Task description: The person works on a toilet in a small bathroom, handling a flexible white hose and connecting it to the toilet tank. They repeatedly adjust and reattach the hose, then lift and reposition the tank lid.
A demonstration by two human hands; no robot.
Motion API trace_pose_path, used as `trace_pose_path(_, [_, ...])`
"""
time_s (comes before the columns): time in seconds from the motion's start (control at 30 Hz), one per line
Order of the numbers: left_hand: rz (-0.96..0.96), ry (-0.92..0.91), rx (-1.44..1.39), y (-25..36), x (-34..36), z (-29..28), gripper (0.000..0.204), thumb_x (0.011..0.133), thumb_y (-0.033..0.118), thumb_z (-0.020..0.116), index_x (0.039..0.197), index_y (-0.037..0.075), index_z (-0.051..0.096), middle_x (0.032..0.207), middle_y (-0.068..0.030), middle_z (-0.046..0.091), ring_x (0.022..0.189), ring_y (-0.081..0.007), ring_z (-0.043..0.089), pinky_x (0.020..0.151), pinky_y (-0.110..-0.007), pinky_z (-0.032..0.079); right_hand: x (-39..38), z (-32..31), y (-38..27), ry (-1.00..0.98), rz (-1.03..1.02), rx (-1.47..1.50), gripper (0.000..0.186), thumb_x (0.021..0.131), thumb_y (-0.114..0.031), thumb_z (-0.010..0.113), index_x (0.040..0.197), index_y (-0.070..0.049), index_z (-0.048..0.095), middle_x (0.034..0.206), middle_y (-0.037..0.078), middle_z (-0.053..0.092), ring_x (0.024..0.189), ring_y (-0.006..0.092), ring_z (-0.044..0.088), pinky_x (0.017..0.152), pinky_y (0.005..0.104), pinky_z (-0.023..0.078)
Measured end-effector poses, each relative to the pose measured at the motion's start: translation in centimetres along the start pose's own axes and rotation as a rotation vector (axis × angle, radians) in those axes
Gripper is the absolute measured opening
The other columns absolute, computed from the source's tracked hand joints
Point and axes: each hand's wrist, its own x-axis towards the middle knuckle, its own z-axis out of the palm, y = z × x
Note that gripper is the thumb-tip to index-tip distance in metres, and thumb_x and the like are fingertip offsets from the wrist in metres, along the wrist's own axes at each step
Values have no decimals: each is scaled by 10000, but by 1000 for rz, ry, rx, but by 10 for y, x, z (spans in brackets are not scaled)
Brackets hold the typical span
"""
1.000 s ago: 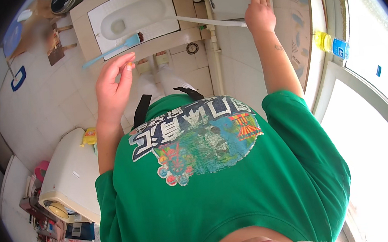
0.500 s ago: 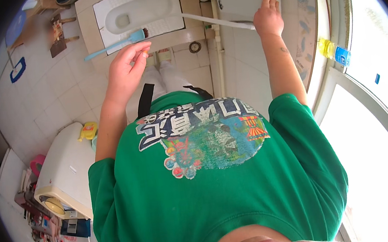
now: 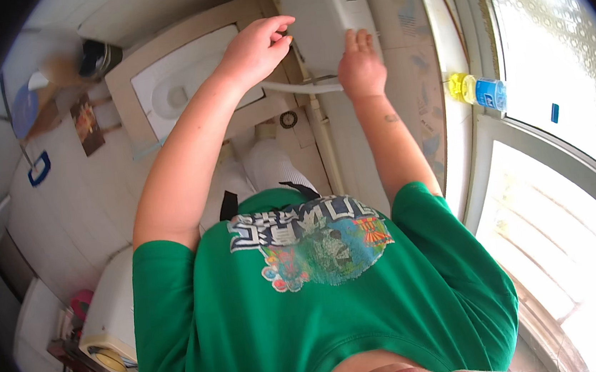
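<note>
My left hand (image 3: pixel 256 52) is raised over the white squat toilet (image 3: pixel 161 102), its index finger stretched out and apart from the thumb. The other fingers curl in, and I see nothing held. My right hand (image 3: pixel 362 68) lies against the edge of the white cistern (image 3: pixel 322 22), fingers extended. A pale flush pipe (image 3: pixel 303 86) runs from below the cistern toward the toilet, passing behind my left hand. Of the light blue brush on the toilet's near side, my left forearm hides nearly all.
A yellow-and-blue bottle (image 3: pixel 477 91) stands on the window ledge at right. On the left are a small wooden stool (image 3: pixel 86 125) and a blue-edged mop or squeegee head (image 3: pixel 39 168). A round floor drain (image 3: pixel 289 119) lies near my feet. A white appliance (image 3: pixel 107 330) stands lower left.
My left hand has moved right and upward, toward the cistern, and its forearm now covers the brush. My right hand stays at the cistern's edge. The whole view has shifted.
</note>
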Motion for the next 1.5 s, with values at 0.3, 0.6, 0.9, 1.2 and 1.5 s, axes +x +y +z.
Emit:
trace_pose_path(0.3, [-54, 145, 113, 26, 150, 71, 871, 774, 330, 708, 1415, -28, 241, 1426, -263, 318, 1317, -363, 350, 1061, -376, 339, -3, -14, 8, -19, -4, 216, 484, 806, -112, 534, 1270, 19, 490, 1342, 217, 457, 1270, 342, 434, 983, 443, 432])
trace_pose_path(0.6, [-42, 154, 200, -8, 154, 93, 902, 826, 281, 689, 1451, -29, 118, 1509, -284, 73, 1415, -350, 125, 1119, -368, 222, 3, -20, 31, 78, 98, 675, 419, 740, -109, 657, 1133, -8, 555, 1260, 209, 513, 1188, 352, 494, 906, 431, 467])
trace_pose_path(0.9, [-45, 133, 148, 10, 153, 86, 876, 830, 264, 685, 1442, -46, 141, 1503, -293, 88, 1408, -370, 140, 1120, -375, 213, 25, -15, 42, 115, 191, 739, 606, 766, -195, 674, 1276, 28, 437, 1369, 259, 364, 1257, 400, 376, 1002, 493, 347])
trace_pose_path(1.2, [-10, 113, 336, 15, 141, 83, 896, 814, 250, 696, 1429, -70, 129, 1478, -327, 127, 1382, -405, 192, 1098, -373, 255, 21, -25, 40, 65, 151, 697, 623, 768, -213, 676, 1269, 55, 420, 1364, 264, 368, 1255, 425, 368, 1022, 494, 332])
trace_pose_path(1.5, [43, 123, 331, -1, 147, 82, 868, 813, 241, 702, 1400, -89, 156, 1457, -311, 181, 1287, -375, 370, 1024, -364, 372, -18, -19, 38, 117, 339, 741, 693, 690, -262, 767, 1212, 60, 446, 1200, 204, 484, 1067, 385, 489, 901, 429, 428])
